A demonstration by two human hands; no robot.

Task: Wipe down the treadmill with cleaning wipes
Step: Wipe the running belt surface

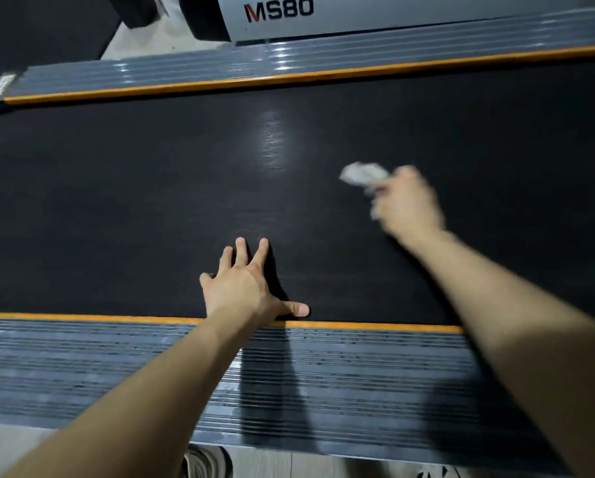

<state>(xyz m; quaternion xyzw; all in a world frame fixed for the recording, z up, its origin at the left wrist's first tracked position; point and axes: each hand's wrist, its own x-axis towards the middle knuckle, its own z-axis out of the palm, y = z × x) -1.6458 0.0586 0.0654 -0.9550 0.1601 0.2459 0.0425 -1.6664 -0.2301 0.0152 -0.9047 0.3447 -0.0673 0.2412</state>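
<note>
Fingers, left: the fingers (240, 251) of the left hand (244, 288) are being held straight and spread, pressed flat on the belt (116, 201). Nothing is being grasped, and the thumb is being laid along the orange strip (82, 318) at the belt's near edge.
Fingers, right: a crumpled white wipe (361, 174) is being clutched in the right hand (406, 205). The single fingers are being lost to motion blur, but the wad is being held bunched at their tips.
Wipe's place: it is being kept over the belt, right of the left hand and about midway between the near and far edges. Whether the belt is being touched cannot be told.
Treadmill: the treadmill (427, 115) is being worked from its side. The ribbed near rail (82, 374) is being crossed by both forearms, while the far rail (220, 69) and the grey cover marked MS80 (358, 15) are being left untouched.
Step in hand: by the look of it, the belt is being wiped, and the body is being braced on the flat left hand.
Next move: judging from the blur, a sweep is probably being made. The wipe is being called on to stay flat under firm pressure, with strokes overlapping toward an edge of the belt, and the rails are likely being left for afterwards.
</note>
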